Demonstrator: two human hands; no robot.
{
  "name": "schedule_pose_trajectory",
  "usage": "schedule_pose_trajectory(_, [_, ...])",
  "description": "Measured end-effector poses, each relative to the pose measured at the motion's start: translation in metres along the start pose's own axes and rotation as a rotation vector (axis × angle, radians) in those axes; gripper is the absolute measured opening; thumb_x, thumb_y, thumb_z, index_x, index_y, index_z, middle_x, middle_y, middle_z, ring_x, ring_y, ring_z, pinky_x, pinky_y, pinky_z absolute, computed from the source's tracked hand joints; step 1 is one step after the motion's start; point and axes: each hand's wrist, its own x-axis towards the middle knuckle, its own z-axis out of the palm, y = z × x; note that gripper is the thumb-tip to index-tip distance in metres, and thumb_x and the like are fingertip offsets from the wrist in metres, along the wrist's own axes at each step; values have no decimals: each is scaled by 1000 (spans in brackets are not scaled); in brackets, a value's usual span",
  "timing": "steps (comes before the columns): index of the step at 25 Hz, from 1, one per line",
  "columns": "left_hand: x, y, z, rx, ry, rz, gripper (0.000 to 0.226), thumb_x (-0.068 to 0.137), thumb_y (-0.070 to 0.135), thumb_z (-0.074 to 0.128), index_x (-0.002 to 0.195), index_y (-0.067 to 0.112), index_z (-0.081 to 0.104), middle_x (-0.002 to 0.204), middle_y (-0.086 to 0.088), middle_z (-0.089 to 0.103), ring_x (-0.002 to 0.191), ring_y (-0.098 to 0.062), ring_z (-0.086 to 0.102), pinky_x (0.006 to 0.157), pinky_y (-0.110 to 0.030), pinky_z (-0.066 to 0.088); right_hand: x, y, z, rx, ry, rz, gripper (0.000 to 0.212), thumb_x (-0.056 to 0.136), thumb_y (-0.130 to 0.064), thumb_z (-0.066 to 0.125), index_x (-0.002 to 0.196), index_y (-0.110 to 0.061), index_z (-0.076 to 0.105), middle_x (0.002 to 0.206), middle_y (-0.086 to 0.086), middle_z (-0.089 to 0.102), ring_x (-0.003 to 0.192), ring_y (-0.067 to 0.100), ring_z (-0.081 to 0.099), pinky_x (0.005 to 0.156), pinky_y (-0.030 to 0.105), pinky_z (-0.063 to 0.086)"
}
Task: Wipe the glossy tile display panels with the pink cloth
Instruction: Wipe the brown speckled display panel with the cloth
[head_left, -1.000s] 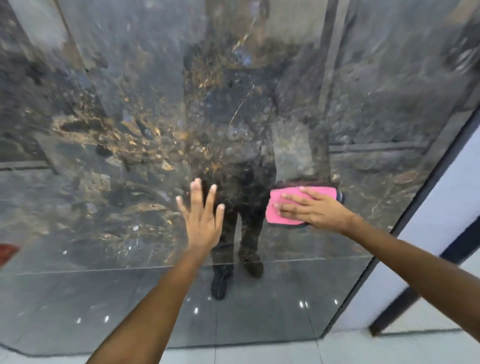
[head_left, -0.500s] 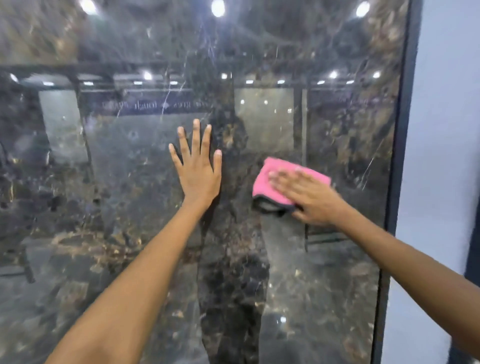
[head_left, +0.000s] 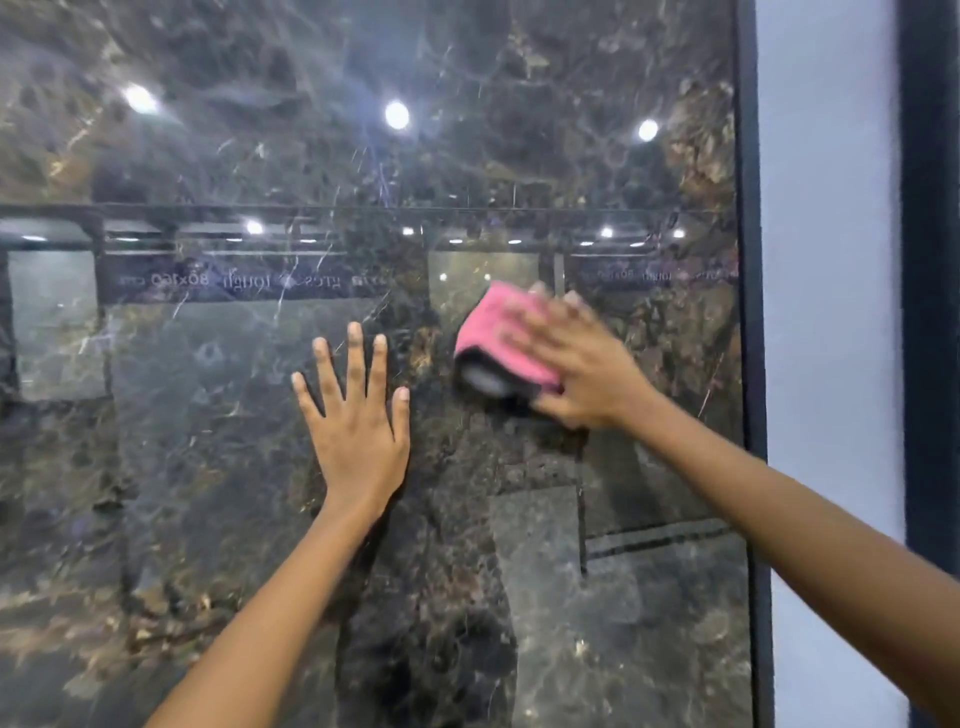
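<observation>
Cloth (head_left: 498, 332) shifted right | pink, folded — dark edge below

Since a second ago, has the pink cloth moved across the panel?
Yes. The pink cloth has gone up the tile panel, toward its horizontal seam.

Glossy dark marble tile panel (head_left: 208, 467), upright; pink cloth (head_left: 493, 338) and both hands pressed against it.

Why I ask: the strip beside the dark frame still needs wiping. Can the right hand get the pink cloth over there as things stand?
Probably yes. The right hand already presses the pink cloth flat on the tile panel, and only bare glossy surface lies between it and the dark frame.
</observation>
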Motion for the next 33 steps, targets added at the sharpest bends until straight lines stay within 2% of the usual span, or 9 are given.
schedule_pose_trajectory(4, [2, 3, -1, 15, 18, 7, 58, 104, 44, 16, 157, 21, 14, 165, -3, 8, 151, -32, -1, 119, -53, -7, 61, 73, -11, 319, 297, 1173, 75, 89, -35, 52, 154, -19, 19, 162, 8, 12, 147, 29, 13, 120, 49, 17])
schedule_pose_trajectory(7, [3, 8, -6, -156, 92, -57, 56, 105, 42, 15, 154, 19, 29, 162, 1, 21, 151, -27, 8, 120, -48, -6, 85, 22, -2, 338, 318, 722, 75, 81, -27, 54, 151, -13, 29, 156, 9, 27, 137, 23, 29, 106, 44, 41])
schedule_pose_trajectory(10, [24, 42, -23, -576, 282, -400, 51, 102, 34, 23, 141, 13, 49, 152, 0, 42, 147, -22, 24, 120, -46, 0, 17, -44, 15, 216, 15, -83, 71, 83, -35, 48, 148, -8, 35, 155, 12, 32, 145, 25, 23, 120, 43, 16])
schedule_pose_trajectory(12, [45, 72, -29, -601, 287, -373, 49, 100, 33, 27, 138, 13, 50, 151, -1, 43, 145, -24, 27, 119, -43, -1, -18, -15, 13, 96, -52, -247, 70, 85, -38, 46, 148, -9, 34, 156, 9, 27, 146, 23, 20, 122, 42, 8])
schedule_pose_trajectory(18, [55, 146, 13, -296, 26, -55, 54, 100, 42, 28, 149, 22, 38, 161, 0, 24, 150, -29, 12, 120, -50, 3, -35, 139, -8, 162, 227, 714, 80, 80, -23, 62, 150, -5, 29, 158, 16, 22, 148, 29, 9, 120, 25, -9])
schedule_pose_trajectory(20, [39, 151, 29, -147, 18, -14, 56, 100, 43, 29, 152, 23, 31, 163, -4, 18, 150, -33, 8, 119, -53, 4, -73, 106, 6, 248, 250, 701, 79, 79, -18, 58, 148, 3, 27, 158, 17, 21, 148, 31, 13, 123, 35, 5])
schedule_pose_trajectory(24, [32, 143, 35, -30, 22, 33, 58, 101, 42, 32, 155, 22, 26, 163, -7, 16, 149, -36, 9, 118, -54, 6, -143, 45, 22, 147, 58, 121, 83, 76, -30, 56, 144, 7, 26, 151, 27, 29, 143, 39, 23, 119, 47, 17])
schedule_pose_trajectory(29, [27, 142, 34, -13, -14, -8, 56, 102, 41, 30, 155, 24, 24, 164, -3, 13, 151, -31, 5, 120, -50, 5, -63, 165, -8, 231, 187, 695, 88, 82, -31, 61, 151, 3, 17, 158, 22, 15, 148, 33, 10, 122, 40, 8])
schedule_pose_trajectory(33, [4, 141, 23, -40, -75, -8, 56, 102, 38, 28, 155, 22, 24, 164, -3, 13, 151, -27, 5, 121, -49, 9, -128, 93, 10, 306, 252, 778, 95, 79, -22, 67, 152, 1, 11, 160, 19, 9, 149, 29, 5, 122, 42, 8])
